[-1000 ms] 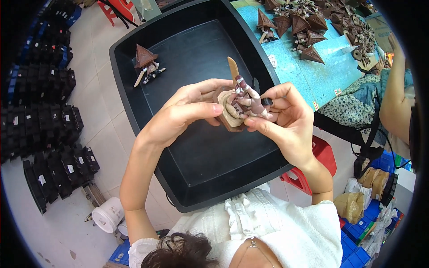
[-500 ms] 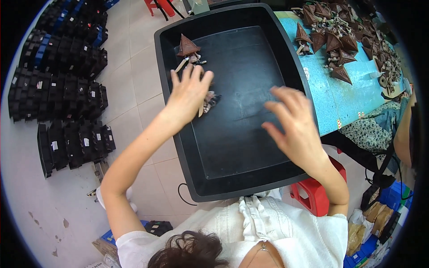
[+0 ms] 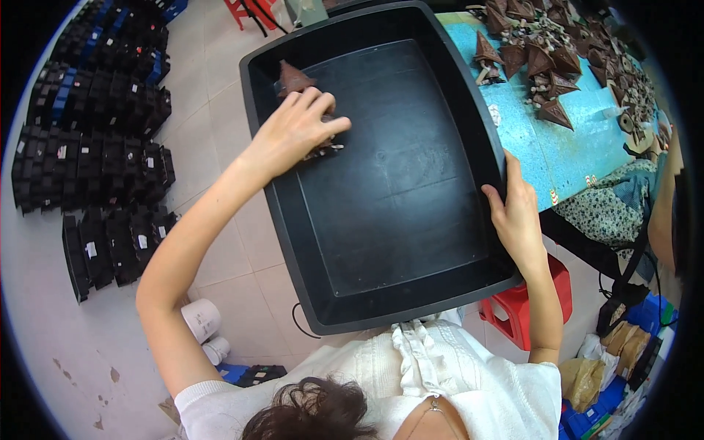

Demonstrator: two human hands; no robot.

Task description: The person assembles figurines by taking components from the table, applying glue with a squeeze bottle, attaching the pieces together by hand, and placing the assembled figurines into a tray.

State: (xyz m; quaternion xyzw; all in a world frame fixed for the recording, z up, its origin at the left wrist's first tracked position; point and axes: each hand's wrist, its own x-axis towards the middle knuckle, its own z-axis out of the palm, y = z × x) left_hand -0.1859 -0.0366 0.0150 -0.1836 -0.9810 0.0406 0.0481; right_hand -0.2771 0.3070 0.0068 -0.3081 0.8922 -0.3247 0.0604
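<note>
A large black plastic tray (image 3: 411,308) lies in front of me. At its far left, my left hand (image 3: 297,128) is curled downward over small parts, fingers drawn together; what lies under the palm is mostly hidden. Some small dark and pale pieces (image 3: 330,149) show below that hand. Just beyond its fingertips sits a brown pyramid-shaped piece (image 3: 295,78), against the tray's left wall. My right hand (image 3: 517,216) grips the tray's right rim, thumb on the inner side and fingers over the outside.
To the right, a blue-topped table (image 3: 513,147) bears piles of brown pyramid pieces (image 3: 540,60) and small pale parts. Another person's arm (image 3: 664,213) is at the far right. Stacked black bins (image 3: 88,158) line the left; a red stool (image 3: 513,315) stands under the tray's right corner.
My right hand has come down from above the tray onto its right rim. My left hand's fingers have drawn in over the small parts. The tray has shifted slightly left and tilted.
</note>
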